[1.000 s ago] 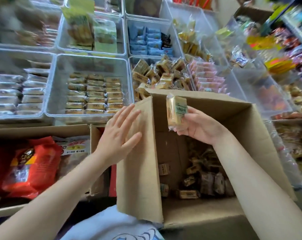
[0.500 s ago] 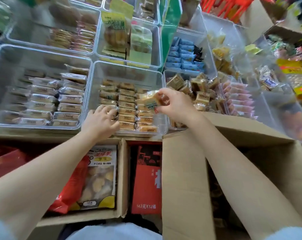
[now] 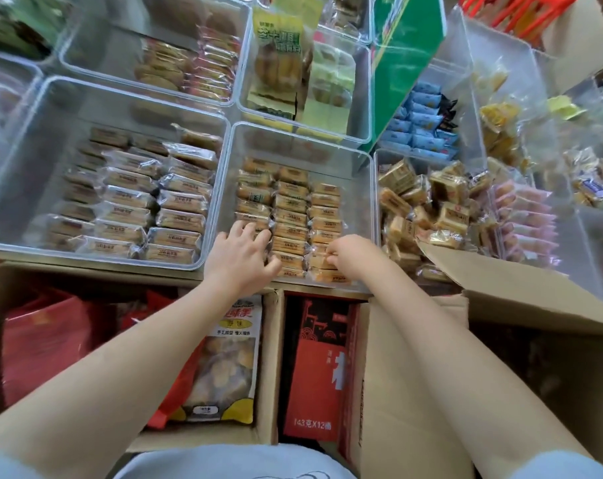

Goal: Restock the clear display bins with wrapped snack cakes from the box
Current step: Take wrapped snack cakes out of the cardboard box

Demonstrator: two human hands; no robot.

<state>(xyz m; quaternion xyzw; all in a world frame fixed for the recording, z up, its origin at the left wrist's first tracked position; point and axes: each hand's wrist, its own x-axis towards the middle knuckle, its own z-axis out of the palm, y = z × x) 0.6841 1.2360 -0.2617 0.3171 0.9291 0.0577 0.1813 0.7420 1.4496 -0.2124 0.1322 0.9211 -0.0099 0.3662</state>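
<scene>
Clear display bins are crowding the shelf wall to wall. Left hand (image 3: pixel 239 257) is reaching over the middle bin's (image 3: pixel 224 174) near rim, fingers spread loosely on the wrapped snack cakes (image 3: pixel 289 216). Right hand (image 3: pixel 350 255) is pinching one cake in the right-hand row. Cardboard box (image 3: pixel 500 292) is sitting just below, flap open.

snack cakes (image 3: pixel 289 216): golden-brown, clear wrap | box (image 3: pixel 431 375): tan | carton (image 3: pixel 319 368): red
</scene>
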